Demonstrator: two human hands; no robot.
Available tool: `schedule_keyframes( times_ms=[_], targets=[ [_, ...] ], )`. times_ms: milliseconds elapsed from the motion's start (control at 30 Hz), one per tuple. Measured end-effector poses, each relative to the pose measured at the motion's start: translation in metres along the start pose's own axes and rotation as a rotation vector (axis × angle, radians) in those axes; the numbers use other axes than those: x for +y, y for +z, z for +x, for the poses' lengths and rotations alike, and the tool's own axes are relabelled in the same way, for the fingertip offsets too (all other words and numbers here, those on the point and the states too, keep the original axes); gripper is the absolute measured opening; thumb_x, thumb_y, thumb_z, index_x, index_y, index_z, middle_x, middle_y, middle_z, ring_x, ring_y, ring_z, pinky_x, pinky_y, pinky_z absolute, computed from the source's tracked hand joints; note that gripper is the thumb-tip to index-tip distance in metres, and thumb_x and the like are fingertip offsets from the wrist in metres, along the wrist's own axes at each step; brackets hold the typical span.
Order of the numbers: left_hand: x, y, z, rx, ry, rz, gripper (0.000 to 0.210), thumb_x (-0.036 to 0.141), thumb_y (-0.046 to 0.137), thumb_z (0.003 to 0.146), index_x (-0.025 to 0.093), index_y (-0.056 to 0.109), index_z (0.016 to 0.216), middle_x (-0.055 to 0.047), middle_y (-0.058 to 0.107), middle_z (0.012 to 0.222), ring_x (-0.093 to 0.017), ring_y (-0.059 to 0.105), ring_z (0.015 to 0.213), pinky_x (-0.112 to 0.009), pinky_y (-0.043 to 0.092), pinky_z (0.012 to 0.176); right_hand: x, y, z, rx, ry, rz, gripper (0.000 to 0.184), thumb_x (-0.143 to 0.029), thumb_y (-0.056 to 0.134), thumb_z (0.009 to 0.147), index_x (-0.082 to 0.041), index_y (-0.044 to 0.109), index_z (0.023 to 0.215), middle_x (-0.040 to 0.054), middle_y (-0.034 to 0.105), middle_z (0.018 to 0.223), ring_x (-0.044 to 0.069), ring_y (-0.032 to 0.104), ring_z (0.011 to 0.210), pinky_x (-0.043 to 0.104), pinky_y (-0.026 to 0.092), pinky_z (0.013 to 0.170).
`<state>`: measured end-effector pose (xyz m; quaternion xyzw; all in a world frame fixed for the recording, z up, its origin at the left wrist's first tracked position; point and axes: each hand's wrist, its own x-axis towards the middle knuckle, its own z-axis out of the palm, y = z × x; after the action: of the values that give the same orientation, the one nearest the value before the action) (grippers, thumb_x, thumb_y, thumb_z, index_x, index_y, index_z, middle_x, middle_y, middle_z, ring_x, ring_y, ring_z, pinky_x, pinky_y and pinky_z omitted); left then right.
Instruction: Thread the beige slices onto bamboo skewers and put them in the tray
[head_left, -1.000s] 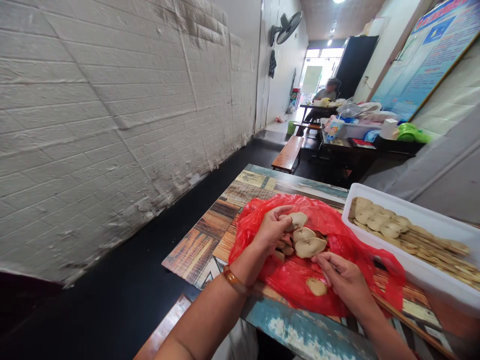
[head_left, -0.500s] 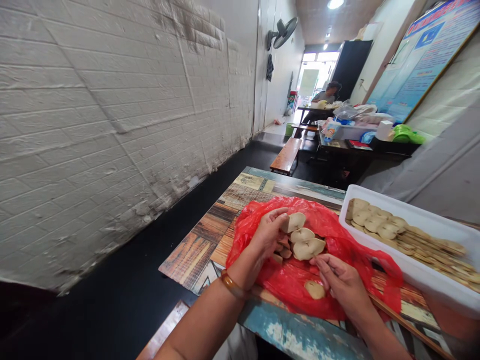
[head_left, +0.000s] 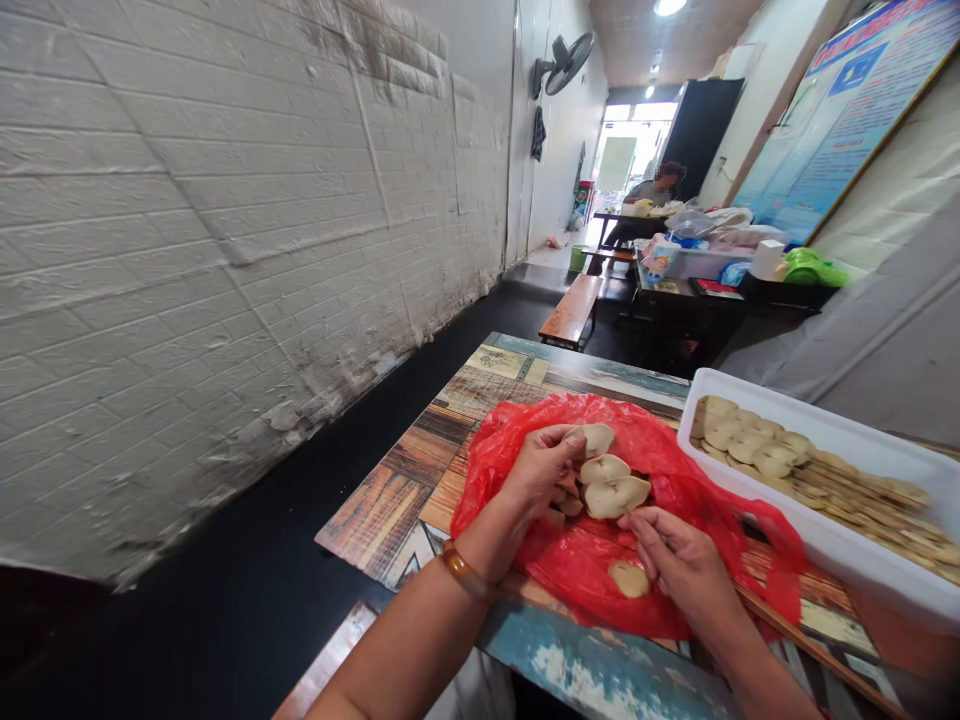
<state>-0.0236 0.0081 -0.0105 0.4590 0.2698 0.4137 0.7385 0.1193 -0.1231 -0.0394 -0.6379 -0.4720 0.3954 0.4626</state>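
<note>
Red plastic bag spread on the counter, 3 pale discs between 2 hands.
The discs overlap in a slanting row over the bag. The left hand has its grip closed, thumb against fingers, on the uppermost disc; the right hand has its grip pinched at the edge of the lowest disc, and I cannot tell what the fingertips hold. 1 loose disc lies on the bag, near the right hand. Beyond it, a white tub holds rows of similar discs.
</note>
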Motion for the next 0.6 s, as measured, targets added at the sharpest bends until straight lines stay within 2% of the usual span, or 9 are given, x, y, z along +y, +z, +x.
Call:
schedule_keyframes(
  times_ms=[133,267,467,600],
  targets=[
    [0.0035,0.0018,-0.0012,0.029,0.074,0.123,0.03,0.04,0.069,0.069,0.011,0.069,0.078,-0.001,0.057,0.065,-0.006,0.043,0.053,-0.018,0.03,0.049,0.0021,-0.0008,0.0006,0.006,-0.006,-0.009,0.038,-0.054,0.05,0.086,-0.017,0.061,0.087,-0.0076,0.042,0.047,0.009,0.036,0.04,0.023,0.027,0.043],
    [0.0029,0.0021,-0.0023,0.056,0.081,0.192,0.027,0.039,0.066,0.072,0.013,0.067,0.075,0.001,0.055,0.063,-0.007,0.044,0.052,-0.019,0.033,0.05,0.0044,-0.0013,0.0009,-0.006,-0.025,-0.017,0.039,-0.054,0.049,0.086,-0.017,0.061,0.088,-0.0077,0.042,0.046,0.009,0.036,0.04,0.023,0.028,0.043],
    [-0.002,0.0,-0.0003,0.032,0.099,0.194,0.028,0.04,0.064,0.073,0.013,0.065,0.076,0.0,0.053,0.065,-0.008,0.046,0.053,-0.019,0.034,0.05,0.0023,0.0003,0.0007,-0.006,-0.038,-0.024,0.038,-0.052,0.048,0.087,-0.016,0.061,0.088,-0.007,0.044,0.046,0.009,0.037,0.04,0.023,0.028,0.043],
    [-0.0046,-0.0017,0.002,0.036,0.052,0.147,0.033,0.045,0.065,0.071,0.012,0.063,0.074,0.001,0.05,0.063,-0.006,0.042,0.052,-0.019,0.032,0.049,0.0039,0.0008,0.0011,0.003,-0.045,-0.027,0.036,-0.051,0.049,0.088,-0.017,0.061,0.087,-0.0071,0.044,0.046,0.009,0.037,0.04,0.023,0.028,0.043]
  ],
)
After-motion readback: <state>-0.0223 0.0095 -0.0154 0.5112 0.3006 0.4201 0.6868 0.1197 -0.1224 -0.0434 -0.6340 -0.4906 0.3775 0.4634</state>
